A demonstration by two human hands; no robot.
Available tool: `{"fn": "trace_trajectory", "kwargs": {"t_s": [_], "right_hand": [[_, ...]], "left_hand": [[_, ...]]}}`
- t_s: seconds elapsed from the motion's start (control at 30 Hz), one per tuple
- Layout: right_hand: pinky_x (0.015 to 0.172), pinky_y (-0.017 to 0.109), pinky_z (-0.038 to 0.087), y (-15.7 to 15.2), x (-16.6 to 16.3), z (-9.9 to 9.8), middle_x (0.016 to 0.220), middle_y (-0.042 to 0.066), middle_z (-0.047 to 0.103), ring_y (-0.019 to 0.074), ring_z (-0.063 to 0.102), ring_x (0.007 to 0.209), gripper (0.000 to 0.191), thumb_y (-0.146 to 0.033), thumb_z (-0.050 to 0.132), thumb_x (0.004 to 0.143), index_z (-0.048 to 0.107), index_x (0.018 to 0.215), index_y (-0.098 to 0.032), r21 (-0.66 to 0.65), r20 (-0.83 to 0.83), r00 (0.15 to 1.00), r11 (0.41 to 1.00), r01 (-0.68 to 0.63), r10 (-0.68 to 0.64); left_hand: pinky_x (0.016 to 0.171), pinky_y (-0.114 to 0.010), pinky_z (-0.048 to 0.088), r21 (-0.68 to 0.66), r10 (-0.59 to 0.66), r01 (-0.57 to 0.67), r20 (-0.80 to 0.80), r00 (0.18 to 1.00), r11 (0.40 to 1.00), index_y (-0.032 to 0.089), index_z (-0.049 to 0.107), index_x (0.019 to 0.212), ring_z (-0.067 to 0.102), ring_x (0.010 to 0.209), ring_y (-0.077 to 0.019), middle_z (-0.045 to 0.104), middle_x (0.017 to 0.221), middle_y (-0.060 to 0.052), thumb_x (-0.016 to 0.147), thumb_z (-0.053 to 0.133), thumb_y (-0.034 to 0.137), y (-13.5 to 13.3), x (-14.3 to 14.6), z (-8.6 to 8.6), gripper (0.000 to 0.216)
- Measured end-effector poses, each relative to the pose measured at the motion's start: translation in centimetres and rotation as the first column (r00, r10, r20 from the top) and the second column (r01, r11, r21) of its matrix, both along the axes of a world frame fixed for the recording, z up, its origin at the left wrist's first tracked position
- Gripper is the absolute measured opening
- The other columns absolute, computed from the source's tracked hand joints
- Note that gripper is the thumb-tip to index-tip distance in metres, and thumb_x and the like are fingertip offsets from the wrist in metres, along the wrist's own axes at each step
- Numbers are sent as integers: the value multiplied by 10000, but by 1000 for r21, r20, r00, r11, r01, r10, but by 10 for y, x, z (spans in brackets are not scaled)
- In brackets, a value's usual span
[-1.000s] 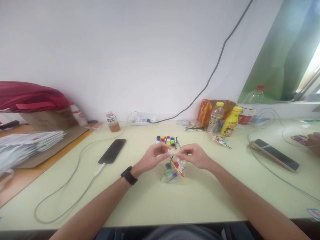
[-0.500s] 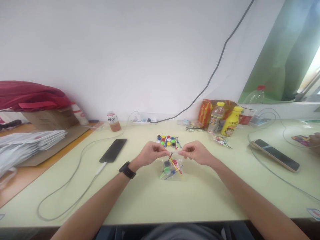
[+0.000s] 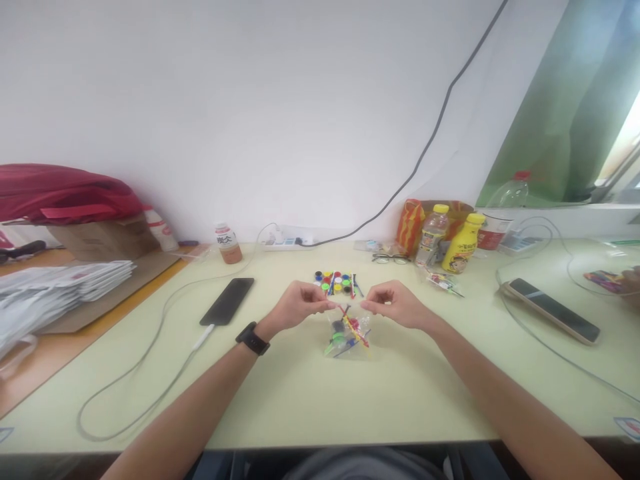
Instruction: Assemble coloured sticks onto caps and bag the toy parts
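Observation:
My left hand (image 3: 306,303) and my right hand (image 3: 391,303) pinch the two top corners of a clear plastic bag (image 3: 350,351). Through its film show small coloured pieces: a green round one (image 3: 339,339), a dark one, a red one and crossed thin sticks in yellow, red and blue. The bag hangs just above or rests on the table; I cannot tell which. Just beyond my hands lie several small round pieces (image 3: 338,288) in black, yellow, red, white, green and blue, with thin sticks (image 3: 354,285) among them.
A phone (image 3: 227,301) on a charging cable lies left, another phone (image 3: 551,310) right. Behind stand a brownish drink bottle (image 3: 229,245), a yellow bottle (image 3: 463,245) and a clear bottle (image 3: 432,237). Glasses (image 3: 391,258) and another filled bag (image 3: 443,282) lie near them.
The bag has shifted slightly to the right and its contents have settled a little differently. Both hands keep their pinch, the right one slightly farther right.

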State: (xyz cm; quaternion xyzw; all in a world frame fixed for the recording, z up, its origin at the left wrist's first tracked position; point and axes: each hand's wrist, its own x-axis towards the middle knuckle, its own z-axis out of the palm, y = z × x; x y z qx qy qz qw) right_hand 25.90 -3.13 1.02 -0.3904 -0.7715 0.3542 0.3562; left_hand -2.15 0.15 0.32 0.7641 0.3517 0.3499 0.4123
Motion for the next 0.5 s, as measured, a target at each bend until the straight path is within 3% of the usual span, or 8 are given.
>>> {"fn": "trace_trajectory", "kwargs": {"t_s": [0.23,0.37,0.5], "right_hand": [[662,288,496,-3,-14,-8,906,65,752,191,631,787,363,-522,675,900,789,952,-180,-1,-56,998,1000,-2,2],[645,286,467,-5,-20,-10,797,43,725,173,597,722,389,-539,666,905,793,850,-176,7,-89,996,1000,27,-27],[598,277,439,-1,-15,-12,754,31,701,145,537,642,408,-573,701,867,807,880,-179,-14,-163,982,996,91,-92]], "left_hand": [[613,-252,480,-58,-50,55,88,995,997,130,711,730,586,654,-130,674,705,-42,821,802,469,-6,4,2,363],[654,-269,518,-76,-41,52,139,989,996,133,731,848,617,681,-141,692,743,-51,864,759,483,-8,6,1,351],[815,-345,578,-141,-98,115,124,987,983,132,757,1015,705,856,-207,760,942,-120,854,776,474,-8,8,-5,379]]}}
